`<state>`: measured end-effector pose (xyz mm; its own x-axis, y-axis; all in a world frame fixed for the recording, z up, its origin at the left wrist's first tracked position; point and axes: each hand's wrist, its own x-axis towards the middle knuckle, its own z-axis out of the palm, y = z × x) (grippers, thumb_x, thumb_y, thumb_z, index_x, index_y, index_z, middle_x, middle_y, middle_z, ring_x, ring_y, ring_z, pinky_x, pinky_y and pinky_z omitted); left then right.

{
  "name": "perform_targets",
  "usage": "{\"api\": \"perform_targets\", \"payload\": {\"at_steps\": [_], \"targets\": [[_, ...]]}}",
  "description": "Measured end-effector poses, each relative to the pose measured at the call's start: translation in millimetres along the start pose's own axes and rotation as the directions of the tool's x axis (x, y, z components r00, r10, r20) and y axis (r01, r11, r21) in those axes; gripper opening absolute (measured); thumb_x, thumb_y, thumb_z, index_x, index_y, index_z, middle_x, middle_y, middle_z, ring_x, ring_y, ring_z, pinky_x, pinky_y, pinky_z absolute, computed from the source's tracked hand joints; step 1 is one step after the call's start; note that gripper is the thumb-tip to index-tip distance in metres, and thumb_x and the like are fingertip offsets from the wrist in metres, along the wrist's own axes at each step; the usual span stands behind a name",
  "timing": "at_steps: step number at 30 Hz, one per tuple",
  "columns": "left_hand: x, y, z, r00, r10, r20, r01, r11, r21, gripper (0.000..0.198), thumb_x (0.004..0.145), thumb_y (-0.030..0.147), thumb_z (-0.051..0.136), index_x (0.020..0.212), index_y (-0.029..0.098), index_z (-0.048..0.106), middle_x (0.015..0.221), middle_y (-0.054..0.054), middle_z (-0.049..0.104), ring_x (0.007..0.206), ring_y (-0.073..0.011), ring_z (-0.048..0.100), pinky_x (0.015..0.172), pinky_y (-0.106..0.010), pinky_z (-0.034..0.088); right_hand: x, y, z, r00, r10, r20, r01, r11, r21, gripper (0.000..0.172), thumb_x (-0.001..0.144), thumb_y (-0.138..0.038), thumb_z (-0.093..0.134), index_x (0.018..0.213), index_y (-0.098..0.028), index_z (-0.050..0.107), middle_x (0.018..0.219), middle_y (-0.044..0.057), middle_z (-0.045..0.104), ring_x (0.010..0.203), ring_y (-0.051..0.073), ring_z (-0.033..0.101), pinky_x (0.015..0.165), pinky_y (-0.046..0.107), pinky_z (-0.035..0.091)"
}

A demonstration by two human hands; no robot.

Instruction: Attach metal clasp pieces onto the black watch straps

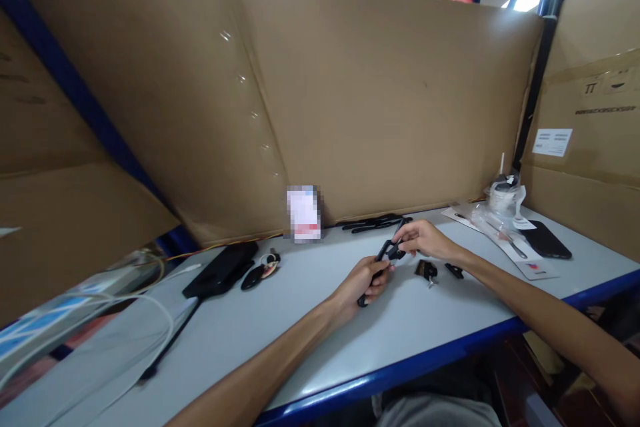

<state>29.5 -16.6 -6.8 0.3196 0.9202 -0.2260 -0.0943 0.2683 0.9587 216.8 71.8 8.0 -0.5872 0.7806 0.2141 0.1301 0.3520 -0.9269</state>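
My left hand (367, 283) is wrapped round a black rod-shaped tool (384, 251) that slants up and to the right. At its upper part, the fingers of my right hand (425, 239) pinch a small black piece (397, 251) beside the rod; I cannot tell whether the two are joined. To the right on the grey tabletop (310, 340) lie a small black part with a metal screw or key-like end (427, 271) and another small black piece (455, 271). Thin black strips (373, 222) lie behind my hands.
Left are a black box-shaped device (223, 270) with a cable, keys with a black fob (260, 272) and white cables (165, 313). A blurred card (304, 215) leans on the cardboard wall (380, 93). Right are a phone (547, 239), a packaged tool (510, 247) and a plastic cup (503, 199).
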Motion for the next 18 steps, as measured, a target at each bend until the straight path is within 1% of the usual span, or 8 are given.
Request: {"api": "perform_targets", "payload": {"at_steps": [4,8,11,16,18], "targets": [[-1,1,-0.6,0.999,-0.009,0.039,0.008,0.999,0.038,0.022,0.080,0.036,0.062,0.083,0.016,0.055,0.052,0.012,0.031,0.038,-0.0029,0.017,0.036,-0.018,0.012,0,1,2,0.999,-0.018,-0.045,0.014,0.997,-0.077,0.013,0.070,-0.022,0.071,0.080,-0.014,0.068,0.064,0.000,0.064,0.054,0.012,0.054,0.050,0.024,0.040],[-1,2,-0.3,0.998,-0.003,0.058,-0.001,0.998,0.056,0.022,0.079,0.035,0.063,0.083,0.016,0.054,0.052,0.012,0.031,0.039,-0.0028,0.016,0.036,-0.019,0.011,-5,-8,7,0.991,-0.118,-0.066,0.097,0.961,-0.258,0.006,0.073,-0.018,0.071,0.078,-0.015,0.071,0.068,0.001,0.066,0.065,0.013,0.058,0.063,0.025,0.044],[-2,3,-0.2,0.999,0.009,0.053,-0.012,0.998,0.064,0.024,0.077,0.036,0.067,0.081,0.017,0.052,0.053,0.012,0.031,0.039,-0.0025,0.017,0.037,-0.019,0.011,-10,-14,14,0.980,-0.182,-0.080,0.140,0.916,-0.375,0.005,0.075,-0.014,0.071,0.079,-0.015,0.071,0.072,0.000,0.066,0.068,0.013,0.058,0.067,0.025,0.045],[-2,0,0.6,0.999,0.028,0.045,-0.032,0.996,0.086,0.037,0.080,0.052,0.066,0.081,0.018,0.051,0.051,0.012,0.029,0.038,-0.0031,0.016,0.036,-0.019,0.009,-12,-13,20,0.947,-0.313,-0.068,0.241,0.838,-0.490,0.006,0.077,-0.012,0.071,0.080,-0.016,0.067,0.081,0.001,0.063,0.070,0.012,0.056,0.067,0.024,0.044],[0,-4,2.1,0.998,0.065,0.017,-0.066,0.995,0.081,0.040,0.079,0.055,0.067,0.081,0.019,0.051,0.052,0.012,0.030,0.037,-0.0031,0.017,0.035,-0.019,0.010,-12,-11,20,0.930,-0.353,-0.101,0.255,0.817,-0.517,0.006,0.079,-0.013,0.069,0.082,-0.017,0.065,0.080,0.001,0.063,0.070,0.012,0.056,0.067,0.023,0.043]]}}
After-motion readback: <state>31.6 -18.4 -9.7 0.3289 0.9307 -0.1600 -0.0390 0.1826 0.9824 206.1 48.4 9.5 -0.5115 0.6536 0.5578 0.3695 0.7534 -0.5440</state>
